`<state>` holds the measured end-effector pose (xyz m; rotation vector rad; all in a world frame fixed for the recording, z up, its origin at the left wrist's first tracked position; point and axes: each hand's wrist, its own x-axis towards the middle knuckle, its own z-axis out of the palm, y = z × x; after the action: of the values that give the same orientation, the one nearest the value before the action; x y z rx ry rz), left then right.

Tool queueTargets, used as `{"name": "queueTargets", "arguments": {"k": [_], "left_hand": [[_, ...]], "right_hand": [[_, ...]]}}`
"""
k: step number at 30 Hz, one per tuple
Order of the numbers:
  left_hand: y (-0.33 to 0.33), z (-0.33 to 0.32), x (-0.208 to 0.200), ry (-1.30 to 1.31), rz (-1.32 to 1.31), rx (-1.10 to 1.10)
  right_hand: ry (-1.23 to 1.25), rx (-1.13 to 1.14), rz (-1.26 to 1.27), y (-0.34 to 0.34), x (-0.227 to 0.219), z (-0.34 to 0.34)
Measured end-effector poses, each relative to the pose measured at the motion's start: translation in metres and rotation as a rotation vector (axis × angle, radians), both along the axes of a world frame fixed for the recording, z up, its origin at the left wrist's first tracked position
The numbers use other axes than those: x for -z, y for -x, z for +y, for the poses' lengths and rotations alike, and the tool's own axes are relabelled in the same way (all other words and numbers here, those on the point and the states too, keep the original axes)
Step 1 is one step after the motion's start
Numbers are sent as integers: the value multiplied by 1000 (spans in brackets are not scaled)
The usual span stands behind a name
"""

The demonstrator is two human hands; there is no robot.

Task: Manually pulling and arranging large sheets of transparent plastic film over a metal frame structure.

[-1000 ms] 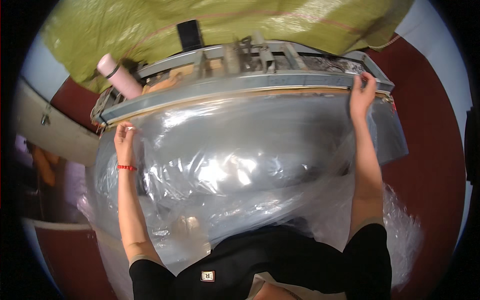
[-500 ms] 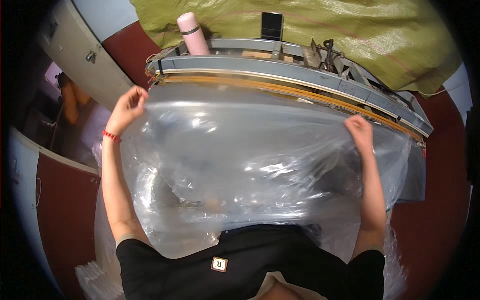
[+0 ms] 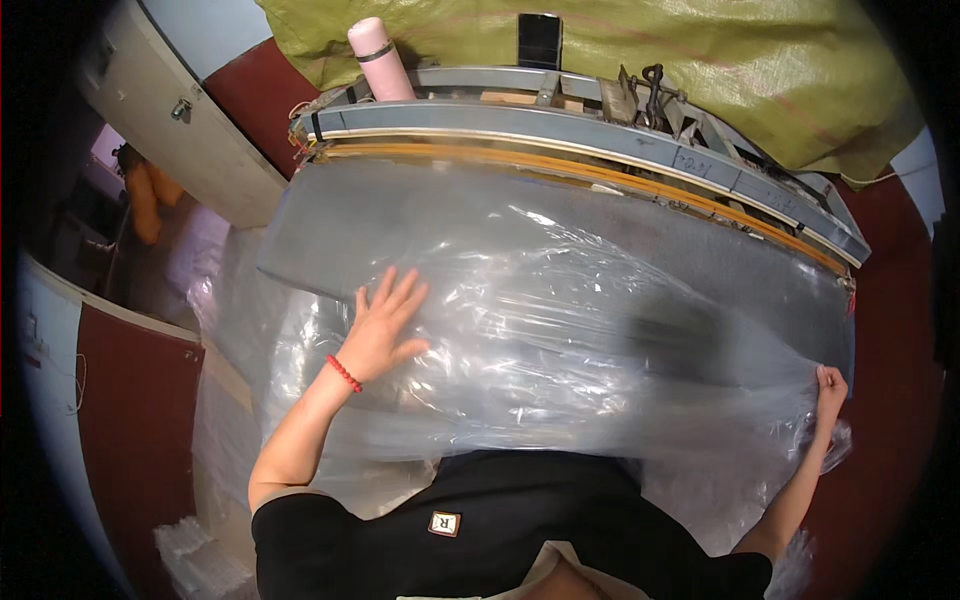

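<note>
From my head view, the clear plastic film (image 3: 560,350) lies rumpled across the grey tabletop (image 3: 780,300), between my two hands and in front of my black shirt (image 3: 560,510). My left hand (image 3: 385,325) is spread flat, palm down with fingers apart, over the film's left part, gripping nothing; I can't tell whether it presses on the sheet or floats just above it. A red beaded bracelet (image 3: 343,374) circles that wrist. Out at the far right, my right hand (image 3: 831,388) is closed, pinching the film near the table's right end, and the sheet is drawn into creases that run toward those fingers. The hand is small out there, so I can't make out exactly how the fingertips meet the plastic.

The film's far edge slants across the tabletop, well short of the orange strip (image 3: 460,152) along the metal frame (image 3: 440,122) on the left and nearer it at mid-table. Its near side drops out of my sight behind the shirt. Glare breaks up the folds, and a dark patch left of my right hand is hard to read. Behind the frame, the metal fittings (image 3: 652,100) are partly covered by the rail.
</note>
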<state>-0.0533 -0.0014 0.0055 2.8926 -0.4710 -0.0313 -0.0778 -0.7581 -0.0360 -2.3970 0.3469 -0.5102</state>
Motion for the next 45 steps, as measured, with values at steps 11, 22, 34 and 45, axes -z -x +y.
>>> {"name": "queueTargets", "arguments": {"k": [11,22,34,45], "left_hand": [[-86,-1,13,265,-231,-196],[-73,-58,-1,561,82,-27],[-123,-34,-78,792,501,220],[-59,-36,-22,-219,-5,249]], "right_hand": [[-66,49,-77,7,14,-16],[-32,87,-123,4,18,-12],[-62,98,-91,-1,18,-3],[-121,84,-113,11,20,-22]]}}
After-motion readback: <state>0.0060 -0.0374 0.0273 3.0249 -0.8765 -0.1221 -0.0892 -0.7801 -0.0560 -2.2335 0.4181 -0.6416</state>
